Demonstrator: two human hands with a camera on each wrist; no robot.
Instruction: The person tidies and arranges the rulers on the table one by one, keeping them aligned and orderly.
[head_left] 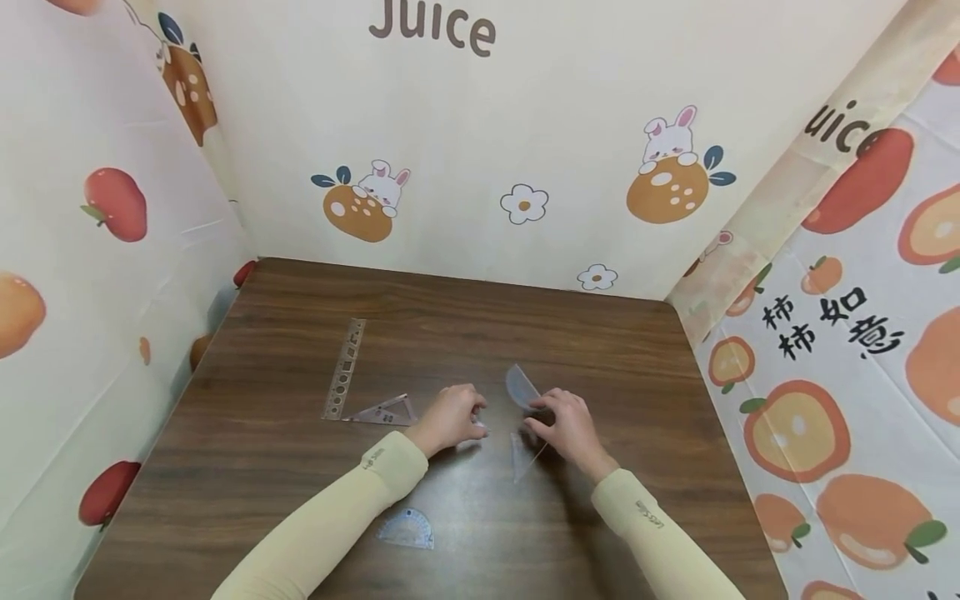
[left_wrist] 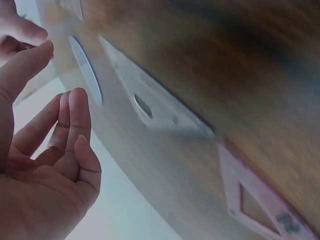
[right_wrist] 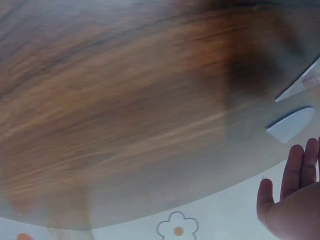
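In the head view my left hand (head_left: 452, 417) hovers low over the table with loosely bent fingers, largely covering a clear set square. The left wrist view shows that set square (left_wrist: 145, 90) lying below the hand, with nothing between the fingers. Just left of it lies a pinkish set square (head_left: 385, 411). My right hand (head_left: 568, 423) has its fingertips close to a bluish clear protractor (head_left: 521, 387). Nearer the person, another clear set square (head_left: 522, 458) partly passes beneath this hand. In the right wrist view the right fingers (right_wrist: 295, 167) are fairly straight and carry nothing.
A clear stencil ruler (head_left: 344, 371) with cut-out shapes lies at the left. A second protractor (head_left: 406, 530) is near the front, beside the left forearm. All rest on a dark wooden table (head_left: 637, 358), with patterned cloth walls (head_left: 465, 125) at its back and sides.
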